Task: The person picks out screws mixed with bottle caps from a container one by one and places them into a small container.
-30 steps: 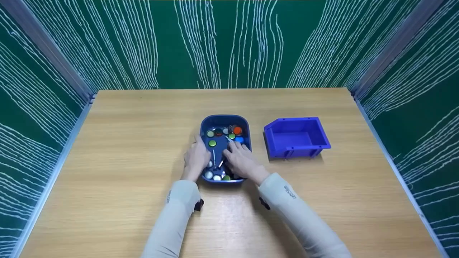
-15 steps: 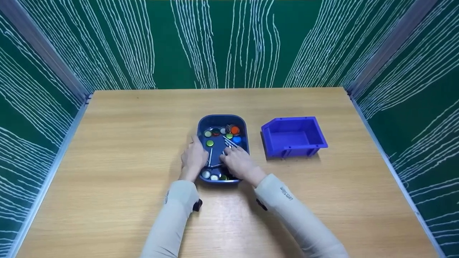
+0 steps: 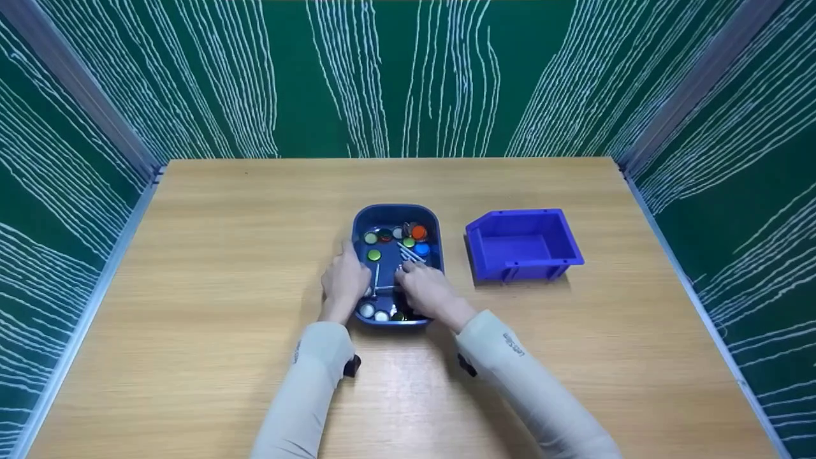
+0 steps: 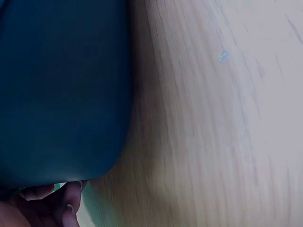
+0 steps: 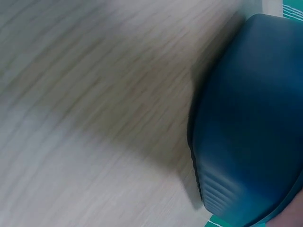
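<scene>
A dark blue box [image 3: 396, 207] with rounded corners stands on the table, holding bottle caps and thin silver rods. My left hand [image 3: 345, 280] grips its left wall at the rim; in the left wrist view the curled fingers [image 4: 71, 201] show beside the box's outer side. My right hand [image 3: 428, 290] reaches in over the right side, fingers bent down and pinching one end of a thin silver rod [image 3: 386, 287] that lies crosswise. The fingertips are hidden. Another silver rod [image 3: 377, 275] lies lengthwise near it, and several more rods [image 3: 410, 252] lie together beyond the right hand.
A purple bin [image 3: 526, 261] stands on the table to the right of the box. Among the caps are an orange cap [image 3: 419, 232], a blue cap [image 3: 422, 249] and a green cap [image 3: 374, 255]. Green walls with white lines surround the wooden table [image 3: 255, 223].
The crosswise rod at my right fingers has shifted and straightened. Since a second ago, several rods have come to lie together near the blue cap. My left hand stays on the box.
</scene>
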Motion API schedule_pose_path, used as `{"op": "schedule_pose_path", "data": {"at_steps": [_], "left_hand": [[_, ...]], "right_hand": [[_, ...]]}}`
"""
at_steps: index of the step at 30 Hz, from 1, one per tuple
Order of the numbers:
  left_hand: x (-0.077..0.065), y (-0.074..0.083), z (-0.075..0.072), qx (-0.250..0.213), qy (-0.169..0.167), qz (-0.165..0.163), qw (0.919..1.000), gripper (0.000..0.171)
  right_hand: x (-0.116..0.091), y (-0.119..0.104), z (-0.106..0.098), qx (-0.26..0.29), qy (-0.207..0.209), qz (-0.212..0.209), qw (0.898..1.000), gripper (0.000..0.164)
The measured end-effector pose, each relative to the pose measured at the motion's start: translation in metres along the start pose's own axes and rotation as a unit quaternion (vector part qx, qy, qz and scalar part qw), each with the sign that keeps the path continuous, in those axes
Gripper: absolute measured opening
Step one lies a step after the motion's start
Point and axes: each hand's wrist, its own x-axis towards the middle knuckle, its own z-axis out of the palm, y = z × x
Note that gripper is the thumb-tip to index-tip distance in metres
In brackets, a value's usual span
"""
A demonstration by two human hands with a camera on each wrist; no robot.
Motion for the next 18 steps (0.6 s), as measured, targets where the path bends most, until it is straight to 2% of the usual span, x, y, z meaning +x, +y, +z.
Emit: {"op": "schedule_pose_path", "data": {"at_steps": [6,12,18], "left_hand": [[-0.001,0.000,0.000,0.006,0.002,0.001,1.0000,0.048],[-0.001,0.001,0.001,0.021,0.004,0.004,0.9998,0.051],[-0.001,0.002,0.000,0.021,0.006,0.002,0.9998,0.050]], "right_hand": [[0.002,0.003,-0.001,0.047,0.050,0.007,0.998,0.010],[0.004,0.005,-0.010,0.097,0.069,0.032,0.992,0.014],[0.004,0.013,-0.027,0.158,0.125,0.034,0.979,0.012]]}}
